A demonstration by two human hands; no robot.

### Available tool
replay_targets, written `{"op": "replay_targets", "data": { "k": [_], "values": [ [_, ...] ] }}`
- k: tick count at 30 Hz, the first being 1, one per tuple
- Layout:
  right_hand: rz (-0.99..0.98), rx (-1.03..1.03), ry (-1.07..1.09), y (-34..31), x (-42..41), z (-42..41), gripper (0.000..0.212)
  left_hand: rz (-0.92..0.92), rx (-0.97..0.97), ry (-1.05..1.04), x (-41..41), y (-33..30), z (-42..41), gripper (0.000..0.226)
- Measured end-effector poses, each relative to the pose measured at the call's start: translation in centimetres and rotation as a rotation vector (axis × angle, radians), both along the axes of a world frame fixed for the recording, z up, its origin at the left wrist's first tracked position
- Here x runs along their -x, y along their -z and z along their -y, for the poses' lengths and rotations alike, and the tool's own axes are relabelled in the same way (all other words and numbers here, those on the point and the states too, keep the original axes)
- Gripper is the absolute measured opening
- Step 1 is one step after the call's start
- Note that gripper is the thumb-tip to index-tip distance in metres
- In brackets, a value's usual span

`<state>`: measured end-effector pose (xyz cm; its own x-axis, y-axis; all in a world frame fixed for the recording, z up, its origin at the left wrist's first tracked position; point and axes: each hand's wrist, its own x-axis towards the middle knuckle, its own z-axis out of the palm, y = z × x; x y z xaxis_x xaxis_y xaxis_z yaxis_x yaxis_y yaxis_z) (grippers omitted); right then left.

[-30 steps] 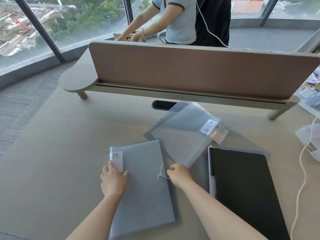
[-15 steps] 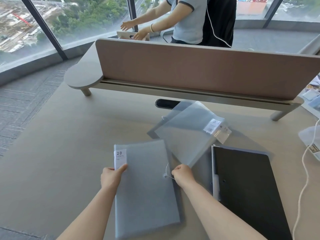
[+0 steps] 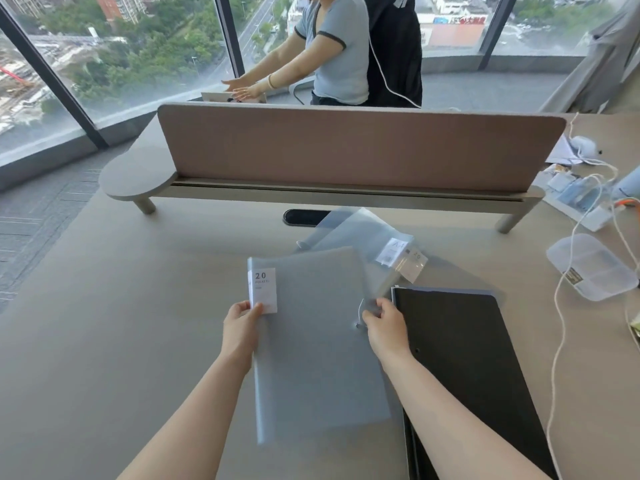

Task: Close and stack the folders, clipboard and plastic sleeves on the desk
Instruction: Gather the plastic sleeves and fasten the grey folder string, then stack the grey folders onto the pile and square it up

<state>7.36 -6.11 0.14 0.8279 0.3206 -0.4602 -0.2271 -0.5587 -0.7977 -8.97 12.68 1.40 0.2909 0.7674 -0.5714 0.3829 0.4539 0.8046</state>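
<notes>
A grey translucent folder (image 3: pixel 311 341) with a white "20" label is raised off the desk, tilted toward me. My left hand (image 3: pixel 240 327) grips its left edge just under the label. My right hand (image 3: pixel 382 323) pinches its right edge at the elastic cord. Behind it lie clear plastic sleeves (image 3: pixel 374 240) with white labels, partly covered by the folder. A black folder (image 3: pixel 464 368) lies flat to the right, its left edge close to my right hand.
A brown divider screen (image 3: pixel 346 147) on a raised shelf crosses the desk (image 3: pixel 121 323) behind the sleeves. A clear plastic box (image 3: pixel 588 268), white cables and small items sit at the right. A person stands beyond the divider.
The grey folder has come up off the desk and shifted right, over the sleeves. My left hand moved from flat on the cover to gripping its left edge.
</notes>
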Motion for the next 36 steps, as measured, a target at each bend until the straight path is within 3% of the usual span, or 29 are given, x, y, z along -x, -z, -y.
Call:
{"op": "replay_targets", "data": {
  "k": [3, 5, 8, 22, 30, 34, 36],
  "values": [
    [0.056, -0.021, 0.093, -1.4, -1.8, 3.9, 0.011, 0.068, 0.049, 0.137, -2.8, -1.2, 3.2, 0.021],
    [0.086, -0.020, 0.143, -1.6, -3.0, 6.8, 0.012, 0.095, 0.073, 0.209, -4.6, -1.5, 5.5, 0.023],
    [0.086, 0.009, 0.176, -1.0, -4.6, 10.6, 0.017, 0.101, 0.061, 0.270, -6.8, -1.0, 8.6, 0.006],
    [0.046, 0.210, 0.148, 2.0, -8.8, 21.1, 0.020, -0.040, 0.004, 0.509, -11.7, 2.7, 18.1, 0.028],
    [0.194, 0.556, 0.031, 3.2, -9.9, 22.1, 0.049, -0.166, -0.089, 0.577, -12.7, 3.4, 19.7, 0.038],
    [0.223, 0.635, 0.010, 2.8, -9.7, 21.8, 0.054, -0.166, -0.090, 0.558, -12.7, 3.7, 19.7, 0.059],
    [0.220, 0.647, 0.011, 2.5, -9.6, 21.6, 0.055, -0.152, -0.090, 0.563, -12.9, 3.2, 19.8, 0.049]
  ]
}}
